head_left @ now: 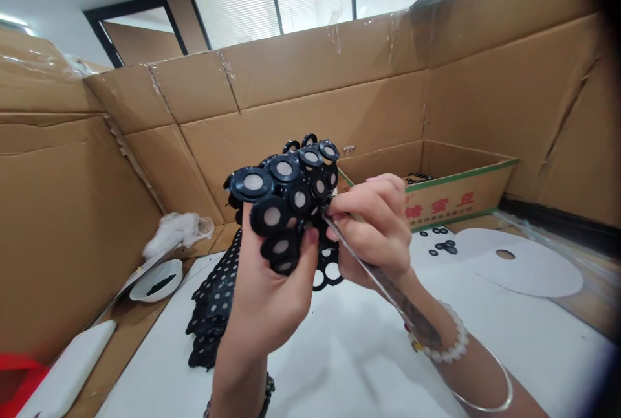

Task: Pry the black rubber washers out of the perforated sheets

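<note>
A bent sheet of joined black plastic rings point(299, 198) with pale round centres is raised above the white table. My left hand point(272, 301) is closed around its lower left side, thumb pressed on the front. My right hand point(376, 230) pinches a long, thin, flat metal tool point(383, 282), whose back end runs down over my wrist. The tool's front end meets the right side of the ring sheet; my fingers partly hide its tip. Behind my left forearm lies a pile of similar black ring sheets point(216, 288).
Cardboard walls point(310, 107) surround the white table point(320, 366). At the right stand an open carton point(460, 201), a white disc with a hole point(543, 269) and several loose black rings point(444, 248). To the left are a white bowl point(174, 269) with black bits and a plastic bag point(177, 233).
</note>
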`<state>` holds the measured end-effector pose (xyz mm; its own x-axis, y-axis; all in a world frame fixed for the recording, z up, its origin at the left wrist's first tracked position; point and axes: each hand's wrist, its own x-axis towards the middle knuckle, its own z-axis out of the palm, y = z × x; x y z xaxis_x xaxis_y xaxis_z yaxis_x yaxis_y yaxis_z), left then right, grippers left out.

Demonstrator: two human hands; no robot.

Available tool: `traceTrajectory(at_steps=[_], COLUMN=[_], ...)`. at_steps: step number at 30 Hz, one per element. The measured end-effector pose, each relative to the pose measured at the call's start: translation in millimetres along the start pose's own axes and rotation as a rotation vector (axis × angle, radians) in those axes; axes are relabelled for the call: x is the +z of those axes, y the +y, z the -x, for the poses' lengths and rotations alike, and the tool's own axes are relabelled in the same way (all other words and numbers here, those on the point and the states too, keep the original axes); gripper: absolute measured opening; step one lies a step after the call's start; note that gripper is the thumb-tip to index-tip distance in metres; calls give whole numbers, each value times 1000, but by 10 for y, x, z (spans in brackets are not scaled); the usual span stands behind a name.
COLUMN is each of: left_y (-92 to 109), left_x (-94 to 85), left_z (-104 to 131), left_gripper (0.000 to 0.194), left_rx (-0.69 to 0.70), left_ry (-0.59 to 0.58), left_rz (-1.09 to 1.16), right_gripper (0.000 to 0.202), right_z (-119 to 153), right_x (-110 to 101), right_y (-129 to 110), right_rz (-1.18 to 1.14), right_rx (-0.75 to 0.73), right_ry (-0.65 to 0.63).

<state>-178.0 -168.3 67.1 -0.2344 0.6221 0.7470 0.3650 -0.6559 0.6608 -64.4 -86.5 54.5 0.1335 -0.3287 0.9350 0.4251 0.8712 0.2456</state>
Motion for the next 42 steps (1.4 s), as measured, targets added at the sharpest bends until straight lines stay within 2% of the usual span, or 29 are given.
traceTrajectory(at_steps=[6,12,16,20,23,27,31,34,38,42], left_y=[-22,-60,-91,-107,-127,-139,-125,-117,-102,-90], left_x=[63,79,94,107,102,79,65,80,98,49], left_z=[-87,-72,-42,-46,-75,-102,-111,-137,-182,-217], left_gripper=[9,7,23,32,33,33,38,44,56,43], left_rx=[37,19,-71,-88,-70,-95,-234,-314,-314,-278], left_ry=[-107,-88,-6,-57,-112,-203,-285,-299,-175,-106], left_rz=[56,28,42,69,65,133,222,288,279,226], right_gripper=[23,22,19,21,22,22,16,16,12,14], right_z=[96,105,81,85,72,-12,-98,-112,-128,-179], right_x=[70,71,22,-1,-7,-43,-107,-134,-155,-201], right_y=[80,105,145,136,82,39,115,184,173,75], right_rz=[-23,-69,-56,-82,-194,-287,-422,-519,-471,-413], right_rx=[81,107,35,-25,104,404,667,713,690,645], right_ry=[-73,-1,32,81,106,222,293,261,225,124])
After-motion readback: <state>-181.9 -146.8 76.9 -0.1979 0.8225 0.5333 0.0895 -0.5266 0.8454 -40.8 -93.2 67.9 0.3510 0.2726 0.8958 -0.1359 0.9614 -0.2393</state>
